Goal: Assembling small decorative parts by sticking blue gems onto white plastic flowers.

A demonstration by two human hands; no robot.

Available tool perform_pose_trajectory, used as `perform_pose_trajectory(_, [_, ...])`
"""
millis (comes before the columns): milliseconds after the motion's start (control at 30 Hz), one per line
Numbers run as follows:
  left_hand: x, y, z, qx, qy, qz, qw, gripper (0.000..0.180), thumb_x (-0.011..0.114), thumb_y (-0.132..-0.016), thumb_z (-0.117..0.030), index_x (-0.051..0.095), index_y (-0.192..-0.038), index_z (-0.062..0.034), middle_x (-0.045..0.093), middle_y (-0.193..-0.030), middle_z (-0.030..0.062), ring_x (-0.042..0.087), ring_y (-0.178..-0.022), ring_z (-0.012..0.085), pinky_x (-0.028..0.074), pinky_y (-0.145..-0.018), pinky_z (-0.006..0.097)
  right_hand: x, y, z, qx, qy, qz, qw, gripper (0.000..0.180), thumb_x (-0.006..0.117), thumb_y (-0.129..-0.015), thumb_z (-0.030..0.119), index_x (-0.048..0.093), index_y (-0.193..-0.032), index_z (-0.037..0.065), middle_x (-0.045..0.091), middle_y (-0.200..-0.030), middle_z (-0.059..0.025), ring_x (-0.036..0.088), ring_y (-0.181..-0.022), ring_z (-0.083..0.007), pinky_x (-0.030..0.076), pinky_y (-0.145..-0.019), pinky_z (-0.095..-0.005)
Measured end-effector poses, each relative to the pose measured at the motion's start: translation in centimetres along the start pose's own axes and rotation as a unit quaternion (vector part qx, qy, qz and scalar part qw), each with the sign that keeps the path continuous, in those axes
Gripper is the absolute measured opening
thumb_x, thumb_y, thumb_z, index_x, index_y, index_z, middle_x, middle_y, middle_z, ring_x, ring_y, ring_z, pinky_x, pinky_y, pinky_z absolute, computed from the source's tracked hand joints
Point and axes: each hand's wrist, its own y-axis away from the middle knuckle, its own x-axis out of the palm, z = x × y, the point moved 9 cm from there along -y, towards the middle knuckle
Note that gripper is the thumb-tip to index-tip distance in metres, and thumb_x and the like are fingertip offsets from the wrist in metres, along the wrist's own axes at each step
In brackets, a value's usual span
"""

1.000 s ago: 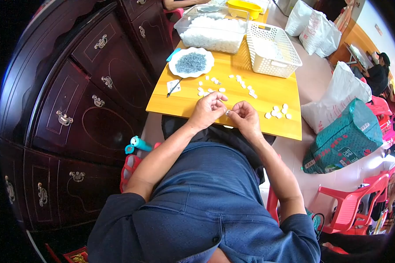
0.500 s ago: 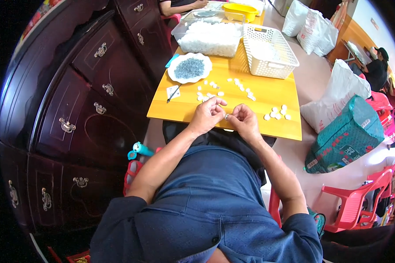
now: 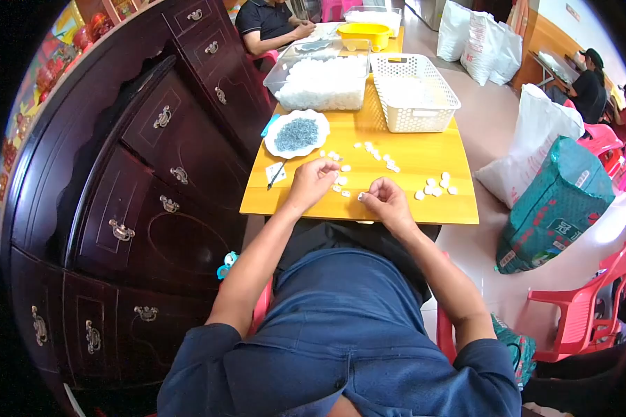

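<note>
Pinch of right hand (image 3: 389, 201) on small white piece (image 3: 362, 197); left hand (image 3: 311, 184) loosely curled near white discs (image 3: 342, 181), hold unclear; bare forearms (image 3: 257, 260) extended toward yellow wooden tabletop (image 3: 264, 201).

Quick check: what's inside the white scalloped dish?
A heap of small blue-grey pieces lies in the white scalloped dish, leaving its rim bare. The heap covers the middle; whatever lies beneath can't be seen.

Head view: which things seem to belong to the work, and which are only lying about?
Likely work things: white piece in the right hand; loose white pieces on the table; plate of grey-blue bits; clear bin.

Seemingly just lying about: teal bag; white sack beside it; red chair.
</note>
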Motion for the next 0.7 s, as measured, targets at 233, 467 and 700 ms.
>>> perform_pose_trajectory(233, [1.3, -3.8, -0.8, 0.123, -0.269, 0.007, 0.955, 0.022, 0.072, -0.082, -0.016, 0.074, -0.099, -0.0021, 0.072, -0.086, 0.0123, 0.07, -0.076, 0.0245, 0.055, -0.071, 0.035, 0.0, 0.2, 0.7, 0.004, -0.027, -0.004, 1.0, 0.018, 0.07, -0.091, 0.007, 0.063, -0.106, 0.001, 0.065, -0.086, 0.0014, 0.06, -0.078, -0.0051, 0.049, -0.073, -0.0209])
perform_pose_trajectory(467, [3.4, -4.7, -0.4, 0.071, -0.351, 0.063, 0.932, 0.015, 0.07, -0.08, -0.02, 0.073, -0.09, -0.0089, 0.07, -0.091, 0.0134, 0.067, -0.088, 0.0331, 0.053, -0.077, 0.046, -0.8, 0.1, 0.4, 0.004, 0.012, -0.028, 1.0, 0.018, 0.072, -0.09, 0.01, 0.068, -0.105, 0.0, 0.069, -0.089, 0.0003, 0.06, -0.079, -0.0049, 0.049, -0.072, -0.0215])
perform_pose_trajectory(700, [2.9, -4.5, 0.2, 0.035, -0.332, 0.074, 0.94, 0.019, 0.066, -0.086, -0.018, 0.064, -0.099, -0.0056, 0.069, -0.086, 0.0147, 0.069, -0.084, 0.0319, 0.053, -0.073, 0.045, -0.5, 0.2, 0.5, 0.006, 0.001, -0.025, 1.0, 0.017, 0.072, -0.09, 0.01, 0.068, -0.104, 0.001, 0.068, -0.086, 0.0012, 0.06, -0.076, -0.0054, 0.049, -0.07, -0.0215])
